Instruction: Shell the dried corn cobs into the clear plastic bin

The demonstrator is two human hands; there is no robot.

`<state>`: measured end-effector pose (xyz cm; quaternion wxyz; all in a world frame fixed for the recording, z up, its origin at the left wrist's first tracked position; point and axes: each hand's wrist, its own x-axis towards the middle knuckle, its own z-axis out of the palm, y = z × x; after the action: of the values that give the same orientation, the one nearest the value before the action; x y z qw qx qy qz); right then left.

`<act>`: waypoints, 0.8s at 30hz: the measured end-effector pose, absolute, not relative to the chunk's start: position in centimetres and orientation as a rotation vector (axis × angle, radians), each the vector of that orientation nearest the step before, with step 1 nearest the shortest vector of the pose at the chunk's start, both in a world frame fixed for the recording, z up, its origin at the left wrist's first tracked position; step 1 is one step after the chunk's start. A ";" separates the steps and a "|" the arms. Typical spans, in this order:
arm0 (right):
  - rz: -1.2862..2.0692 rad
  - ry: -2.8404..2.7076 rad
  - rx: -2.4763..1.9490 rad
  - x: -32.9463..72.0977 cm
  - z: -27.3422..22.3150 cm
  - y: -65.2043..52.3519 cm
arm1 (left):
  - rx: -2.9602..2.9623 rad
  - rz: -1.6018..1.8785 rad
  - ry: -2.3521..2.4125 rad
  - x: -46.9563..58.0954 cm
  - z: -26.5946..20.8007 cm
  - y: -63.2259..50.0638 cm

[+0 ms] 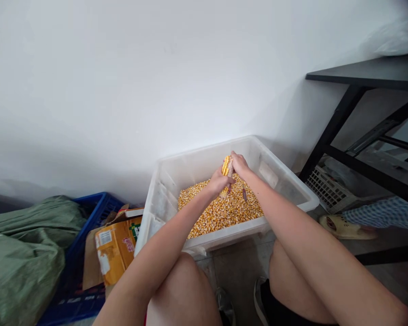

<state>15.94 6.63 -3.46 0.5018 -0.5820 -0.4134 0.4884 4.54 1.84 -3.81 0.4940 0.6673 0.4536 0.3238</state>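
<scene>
1. Head view, grip: a corn cob point(227, 166) is held up over the loose kernels point(221, 213), within the walls of a translucent tub point(190, 172). Its lower part is gripped by the left hand point(219, 182); its upper, paler side is pinched by the right hand point(240, 164).

2. Head view, handling: kernels appear to be being worked off by hand. The cob is best steadied low with the left hand, while pressure is put on rows bordering the pale, seemingly stripped patch, where support is probably weakest. It should be kept low over the tub, so that scatter is caught.

3. Head view, obscured: the right fingertips are partly hidden, so their exact contact cannot be told. Whether the yellow shape below the left hand is a second cob cannot be settled. A dark slender piece point(244, 194) on the kernels is not identifiable. A green sheet point(27, 258) at left and a plastic bag point(397, 38) at upper right are cut off.
</scene>
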 end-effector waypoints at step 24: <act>0.868 -1.177 -1.629 16.7 -4.6 8.4 | 2.091 0.727 1.143 3.3 -4.9 2.6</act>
<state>16.71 8.38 -4.62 0.4586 -0.6612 -0.4779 0.3524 3.35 2.58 -4.94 0.3195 0.7952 0.4349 0.2764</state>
